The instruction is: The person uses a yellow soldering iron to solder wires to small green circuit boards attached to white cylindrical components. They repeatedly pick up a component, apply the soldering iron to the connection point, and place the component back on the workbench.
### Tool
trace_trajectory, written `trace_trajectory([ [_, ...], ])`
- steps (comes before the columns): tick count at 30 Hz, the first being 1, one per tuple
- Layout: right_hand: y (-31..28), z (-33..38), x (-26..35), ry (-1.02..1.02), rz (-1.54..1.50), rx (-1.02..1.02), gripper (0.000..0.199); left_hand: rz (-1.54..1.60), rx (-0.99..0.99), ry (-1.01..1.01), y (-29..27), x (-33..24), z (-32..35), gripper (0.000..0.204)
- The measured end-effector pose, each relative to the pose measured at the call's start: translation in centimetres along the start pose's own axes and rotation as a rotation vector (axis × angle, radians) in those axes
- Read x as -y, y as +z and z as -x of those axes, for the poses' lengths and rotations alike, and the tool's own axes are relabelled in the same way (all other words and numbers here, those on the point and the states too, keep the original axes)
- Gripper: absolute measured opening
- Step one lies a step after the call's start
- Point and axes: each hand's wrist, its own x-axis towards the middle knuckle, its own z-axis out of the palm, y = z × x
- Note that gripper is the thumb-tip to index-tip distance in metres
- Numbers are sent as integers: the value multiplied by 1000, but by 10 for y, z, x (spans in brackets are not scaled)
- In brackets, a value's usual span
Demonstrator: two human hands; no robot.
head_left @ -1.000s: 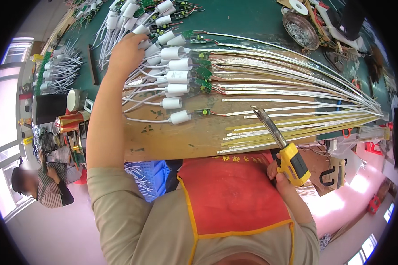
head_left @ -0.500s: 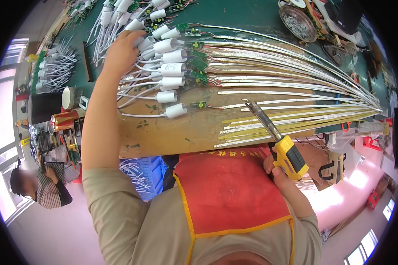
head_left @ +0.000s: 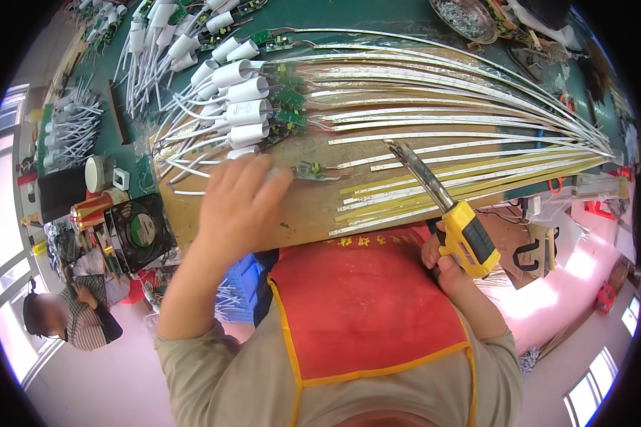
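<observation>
A green work table (head_left: 377, 14) fills the top of the view, with a brown wooden board (head_left: 313, 206) laid along its near edge and a pale floor below. Since the earlier frames the left hand (head_left: 238, 206) has drawn back from the far cluster of white cylinders (head_left: 238, 107) toward the near part of the board. It now lies palm down with fingers spread, over the nearest cylinder and just beside a small green circuit board (head_left: 310, 171), which sits at the fingertips on their right. Whether the fingers grip anything beneath cannot be told.

The right hand (head_left: 449, 267) is clenched around the yellow and black handle of a soldering iron (head_left: 441, 199), held at the board's near edge much as before. The iron's metal tip points up and left, hanging over the long white and yellow strips (head_left: 477, 142) that fan out to the right, well apart from the left hand.

A red panel with yellow edging and a line of yellow characters along its top covers the person's front (head_left: 363, 306). At the left of the table stand a black square fan (head_left: 139, 231), a copper-coloured cylinder (head_left: 89, 210) and a round white reel (head_left: 96, 173), with bundles of white wires (head_left: 71, 128) beyond. A dish of small metal parts (head_left: 466, 18) sits at the far right. Another person (head_left: 64, 320) in a striped top is at the lower left.
</observation>
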Motion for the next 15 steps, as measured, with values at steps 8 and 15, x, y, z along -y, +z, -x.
trace_trajectory([
  [8,4,-4,5,76,-8,-1,33,30,-71,60,23,-29,-23,32],
  [15,2,3,5,150,63,-45,28,15,27,111,36,-31,-30,19],
])
